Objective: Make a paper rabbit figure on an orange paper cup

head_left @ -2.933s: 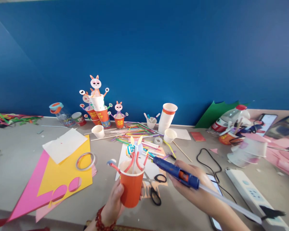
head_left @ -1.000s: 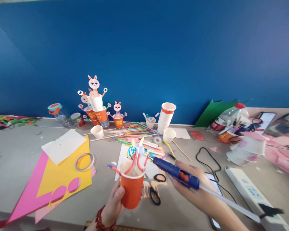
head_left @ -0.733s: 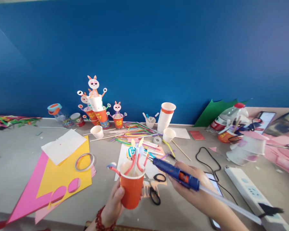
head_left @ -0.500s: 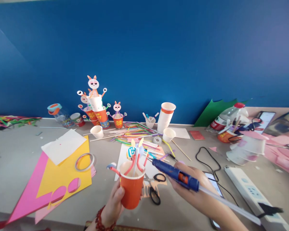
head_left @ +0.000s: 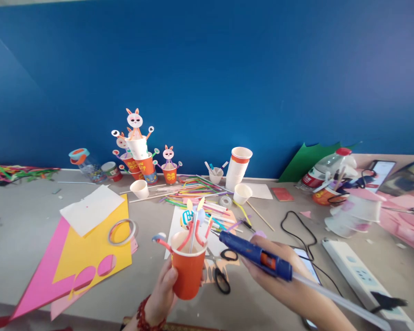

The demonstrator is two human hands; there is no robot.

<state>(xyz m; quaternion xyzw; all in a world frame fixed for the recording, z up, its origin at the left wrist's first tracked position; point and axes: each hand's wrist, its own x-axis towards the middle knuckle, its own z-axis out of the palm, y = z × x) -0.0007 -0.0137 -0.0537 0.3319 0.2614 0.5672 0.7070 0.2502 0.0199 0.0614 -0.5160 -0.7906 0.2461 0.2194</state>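
My left hand (head_left: 163, 287) is closed around an orange paper cup (head_left: 188, 276) held upright above the near edge of the table. Pink bent straws (head_left: 192, 234) rise from the cup, with a paper rabbit head seen from behind (head_left: 198, 215) at the top and a paper disc (head_left: 158, 236) on the left arm. In my right hand (head_left: 272, 271) is a blue glue gun (head_left: 255, 253), a long clear glue stick (head_left: 341, 299) sticking out of its back. Its nozzle points left, close to the right-hand straw; whether they touch I cannot tell. Black-handled scissors (head_left: 222, 280) lie behind the cup.
Coloured paper sheets (head_left: 120, 253) and a tape roll (head_left: 133, 230) lie on the left. Finished rabbit cups (head_left: 145, 165) stand by the blue wall. Straws and pens (head_left: 189, 188) are heaped mid-table. A power strip (head_left: 362, 276), black cable (head_left: 296, 230) and phone (head_left: 307, 264) are on the right.
The glue gun has shifted slightly right and down, its nozzle a little farther right. The cup stays nearly where it was in my left hand.
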